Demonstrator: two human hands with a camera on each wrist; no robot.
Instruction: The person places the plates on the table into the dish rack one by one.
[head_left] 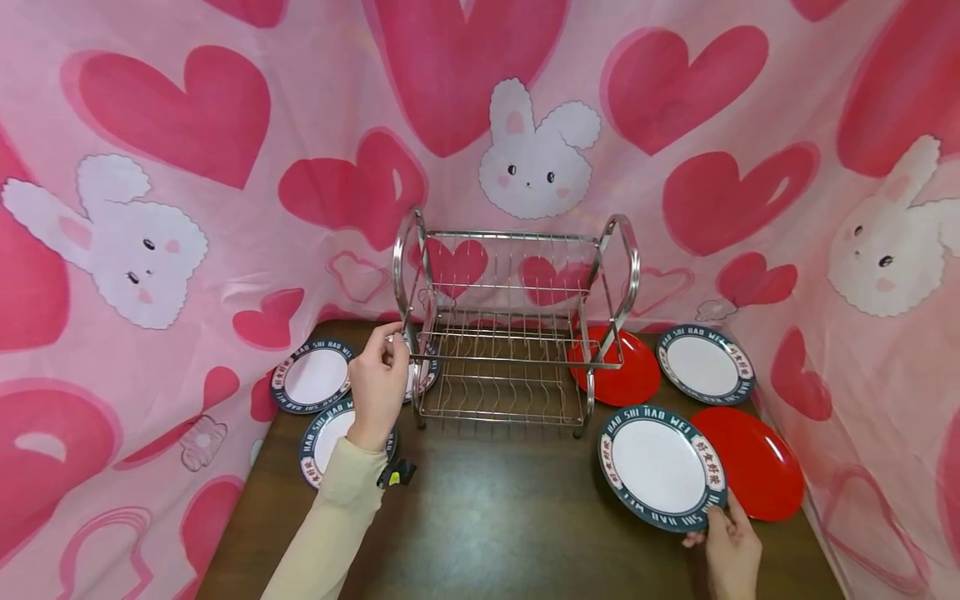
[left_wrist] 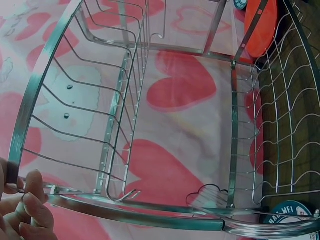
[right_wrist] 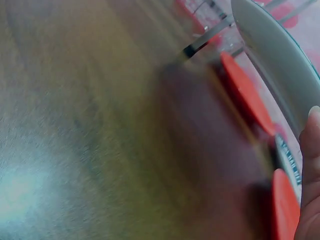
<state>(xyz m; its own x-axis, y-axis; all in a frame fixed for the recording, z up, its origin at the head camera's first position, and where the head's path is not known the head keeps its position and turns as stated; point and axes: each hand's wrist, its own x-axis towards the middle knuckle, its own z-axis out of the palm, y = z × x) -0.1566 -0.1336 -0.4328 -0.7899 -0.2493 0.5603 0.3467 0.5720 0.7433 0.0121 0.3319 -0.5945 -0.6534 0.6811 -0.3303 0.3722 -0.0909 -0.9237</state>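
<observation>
A two-tier metal dish rack [head_left: 512,361] stands at the back of the wooden table. At its left front corner my left hand [head_left: 378,383] pinches the upper frame; in the left wrist view, fingers and thumb [left_wrist: 37,207] are curled at the frame's end. My right hand [head_left: 731,546] grips the lower right rim of a white plate with a dark lettered border [head_left: 652,468]. That plate is raised off the table and tilted, and its pale underside shows in the right wrist view. Both tiers of the rack hold no plates.
Right of the rack lie a red plate [head_left: 626,371], a lettered plate [head_left: 703,364] and another red plate [head_left: 753,467]. On the left are lettered plates [head_left: 315,377], one [head_left: 326,442] partly behind my left arm. A pink heart-and-rabbit cloth [head_left: 322,108] surrounds the table [head_left: 480,508].
</observation>
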